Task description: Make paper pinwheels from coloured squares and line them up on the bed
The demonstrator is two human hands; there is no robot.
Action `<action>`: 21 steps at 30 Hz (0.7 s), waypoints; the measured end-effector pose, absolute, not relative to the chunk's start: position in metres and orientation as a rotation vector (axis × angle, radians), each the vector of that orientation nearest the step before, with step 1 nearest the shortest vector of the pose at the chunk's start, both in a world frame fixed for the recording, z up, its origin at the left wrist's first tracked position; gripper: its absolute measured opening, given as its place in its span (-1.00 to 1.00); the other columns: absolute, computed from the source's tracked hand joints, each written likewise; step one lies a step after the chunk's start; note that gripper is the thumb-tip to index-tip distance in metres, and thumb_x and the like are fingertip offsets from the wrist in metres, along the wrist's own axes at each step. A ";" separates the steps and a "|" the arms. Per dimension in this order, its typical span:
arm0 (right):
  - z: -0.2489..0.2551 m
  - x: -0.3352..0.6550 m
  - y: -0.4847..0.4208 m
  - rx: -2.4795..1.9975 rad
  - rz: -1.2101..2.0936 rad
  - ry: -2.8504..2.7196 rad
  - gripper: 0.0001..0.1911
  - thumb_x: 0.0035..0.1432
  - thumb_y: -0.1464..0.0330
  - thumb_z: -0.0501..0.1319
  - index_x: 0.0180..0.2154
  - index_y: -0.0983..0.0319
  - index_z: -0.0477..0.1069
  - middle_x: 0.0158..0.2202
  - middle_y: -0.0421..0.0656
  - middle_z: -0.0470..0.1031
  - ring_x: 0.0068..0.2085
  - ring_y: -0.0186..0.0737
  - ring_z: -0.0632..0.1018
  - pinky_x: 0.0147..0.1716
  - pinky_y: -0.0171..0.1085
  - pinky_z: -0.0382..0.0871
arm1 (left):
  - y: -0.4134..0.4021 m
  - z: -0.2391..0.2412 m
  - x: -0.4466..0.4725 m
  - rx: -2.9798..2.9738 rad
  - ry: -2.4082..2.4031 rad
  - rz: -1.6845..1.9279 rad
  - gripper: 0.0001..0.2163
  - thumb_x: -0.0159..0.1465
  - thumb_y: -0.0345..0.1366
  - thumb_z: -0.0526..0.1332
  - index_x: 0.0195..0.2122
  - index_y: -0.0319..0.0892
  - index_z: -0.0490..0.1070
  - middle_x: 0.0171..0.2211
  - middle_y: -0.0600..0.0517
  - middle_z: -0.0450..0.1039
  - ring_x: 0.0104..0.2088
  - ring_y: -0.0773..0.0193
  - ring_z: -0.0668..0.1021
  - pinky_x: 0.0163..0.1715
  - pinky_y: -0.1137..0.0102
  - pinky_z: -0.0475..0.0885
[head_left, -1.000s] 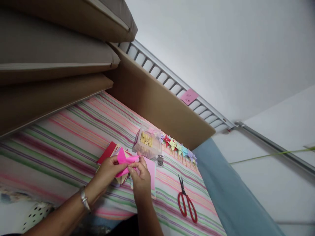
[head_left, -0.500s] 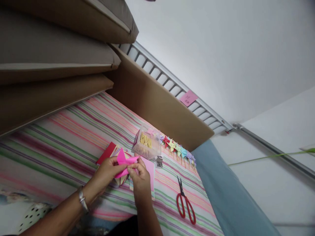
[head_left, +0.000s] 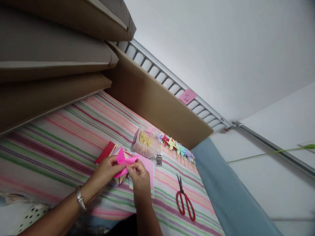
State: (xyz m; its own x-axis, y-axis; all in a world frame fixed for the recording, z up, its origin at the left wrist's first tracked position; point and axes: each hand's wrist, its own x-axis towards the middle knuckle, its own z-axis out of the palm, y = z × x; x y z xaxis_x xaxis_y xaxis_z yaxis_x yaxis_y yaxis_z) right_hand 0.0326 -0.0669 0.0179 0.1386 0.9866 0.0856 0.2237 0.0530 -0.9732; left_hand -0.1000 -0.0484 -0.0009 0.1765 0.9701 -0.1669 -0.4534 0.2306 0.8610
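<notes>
A bright pink paper pinwheel [head_left: 123,160], its blades folded up, is held between both hands above the striped cloth. My left hand [head_left: 109,169], with a silver bracelet at the wrist, pinches its left side between thumb and fingers. At the pinwheel's middle, the fingertips of my right hand [head_left: 139,173] are closed on the paper; a tiny pale speck shows there, too small to name. Under the hands lie pink paper sheets [head_left: 147,167] and a red-edged stack of paper [head_left: 105,152]. Just beyond is a clear plastic box [head_left: 154,147] with thin wooden sticks [head_left: 144,139].
Red-handled scissors [head_left: 185,203] lie on the striped cloth [head_left: 71,141] to the right. Finished small pinwheels [head_left: 177,147] on sticks stand in a row by the brown board [head_left: 157,101]. A small dark metal piece [head_left: 158,160] sits beside the box. Cushions [head_left: 56,49] overhang the left.
The view has shifted very slightly. Both hands keep their grip on the pink pinwheel, with hardly any movement of the fingers.
</notes>
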 end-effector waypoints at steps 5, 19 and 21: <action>0.016 0.032 -0.068 -1.333 1.084 -1.149 -0.87 -0.13 0.33 0.35 -0.53 0.24 0.45 -0.53 -0.24 0.46 -0.43 -0.26 0.45 -0.36 -0.30 0.32 | -0.049 -0.002 -0.100 0.810 0.830 1.145 -0.81 -0.03 -0.26 0.36 -0.40 -0.25 0.56 -0.53 0.04 0.54 -0.50 0.23 0.51 -0.46 0.42 0.32; 0.015 0.026 -0.071 -1.284 1.139 -0.988 -0.85 -0.18 0.37 0.36 -0.56 0.24 0.41 -0.63 -0.29 0.41 -0.57 -0.35 0.36 -0.52 -0.36 0.20 | -0.050 -0.012 -0.095 0.776 0.880 1.100 -0.81 -0.07 -0.26 0.37 -0.44 -0.25 0.54 -0.64 0.07 0.48 -0.63 0.26 0.45 -0.57 0.42 0.29; 0.016 0.026 -0.071 -1.276 1.142 -0.979 -0.86 -0.19 0.38 0.36 -0.57 0.24 0.41 -0.63 -0.28 0.42 -0.56 -0.35 0.37 -0.52 -0.35 0.21 | -0.051 -0.011 -0.095 0.783 0.871 1.098 -0.83 -0.05 -0.26 0.36 -0.45 -0.24 0.53 -0.65 0.07 0.48 -0.63 0.27 0.45 -0.58 0.42 0.28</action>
State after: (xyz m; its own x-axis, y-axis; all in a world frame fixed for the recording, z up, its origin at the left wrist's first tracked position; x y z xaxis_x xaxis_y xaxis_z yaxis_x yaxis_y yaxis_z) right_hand 0.0262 -0.0707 0.0159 0.1914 0.9794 -0.0643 -0.0864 -0.0485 -0.9951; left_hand -0.0948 -0.0506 -0.0114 0.2119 0.9572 -0.1974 -0.4099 0.2704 0.8711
